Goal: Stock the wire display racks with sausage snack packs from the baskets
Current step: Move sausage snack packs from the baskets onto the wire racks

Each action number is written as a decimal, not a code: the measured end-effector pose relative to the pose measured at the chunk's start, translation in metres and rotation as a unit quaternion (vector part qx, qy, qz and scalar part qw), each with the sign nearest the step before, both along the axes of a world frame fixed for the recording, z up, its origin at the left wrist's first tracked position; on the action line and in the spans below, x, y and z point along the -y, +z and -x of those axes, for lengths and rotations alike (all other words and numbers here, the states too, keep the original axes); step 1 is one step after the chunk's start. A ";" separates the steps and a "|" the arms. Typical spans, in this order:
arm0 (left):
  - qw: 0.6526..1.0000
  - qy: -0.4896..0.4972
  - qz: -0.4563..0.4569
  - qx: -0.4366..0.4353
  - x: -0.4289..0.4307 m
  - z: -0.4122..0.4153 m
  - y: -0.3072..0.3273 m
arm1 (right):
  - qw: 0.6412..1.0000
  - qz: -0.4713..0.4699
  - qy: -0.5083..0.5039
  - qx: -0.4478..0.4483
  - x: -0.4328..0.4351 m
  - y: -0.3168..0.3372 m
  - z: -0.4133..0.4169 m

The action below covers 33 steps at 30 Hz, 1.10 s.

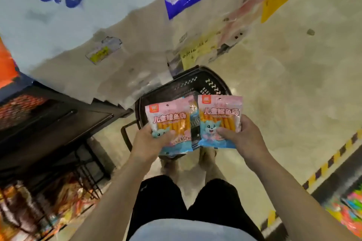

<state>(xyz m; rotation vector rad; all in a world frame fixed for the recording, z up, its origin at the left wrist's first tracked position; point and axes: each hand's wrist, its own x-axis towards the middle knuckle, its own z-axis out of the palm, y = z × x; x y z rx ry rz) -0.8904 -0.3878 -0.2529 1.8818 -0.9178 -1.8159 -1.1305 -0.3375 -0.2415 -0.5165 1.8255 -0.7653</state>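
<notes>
Each hand holds one pink and blue sausage snack pack with orange sticks and a cartoon cat on it. My left hand (pixel 149 141) grips the lower corner of the left pack (pixel 170 121). My right hand (pixel 242 137) grips the lower side of the right pack (pixel 219 117). Both packs hover upright above a black plastic basket (pixel 197 84) standing on the floor in front of my feet. The packs and my hands hide most of the basket's inside. A black wire display rack (pixel 58 143) stands to my left, with blurred snack bags on its lower shelf.
Large printed stickers (pixel 68 15) cover the beige floor beyond the basket. A yellow and black hazard stripe (pixel 331 160) runs along the right, beside a shelf of colourful goods (pixel 350 209). My legs and shoes are below the basket.
</notes>
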 end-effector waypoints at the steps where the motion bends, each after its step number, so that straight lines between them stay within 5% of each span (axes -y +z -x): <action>1: 1.000 0.013 -0.009 0.005 0.004 0.006 -0.020 | 1.000 -0.007 0.007 0.001 0.008 -0.021 0.007; 11: 0.989 0.105 -0.058 0.083 0.016 0.043 -0.276 | 0.994 -0.026 0.108 0.013 0.085 -0.273 0.052; 20: 0.983 0.152 -0.072 0.068 0.028 0.049 -0.496 | 0.987 -0.069 0.142 0.028 0.109 -0.479 0.047; 33: 0.980 0.155 -0.080 0.091 0.059 0.057 -0.642 | 0.978 -0.116 0.174 -0.010 0.145 -0.618 0.027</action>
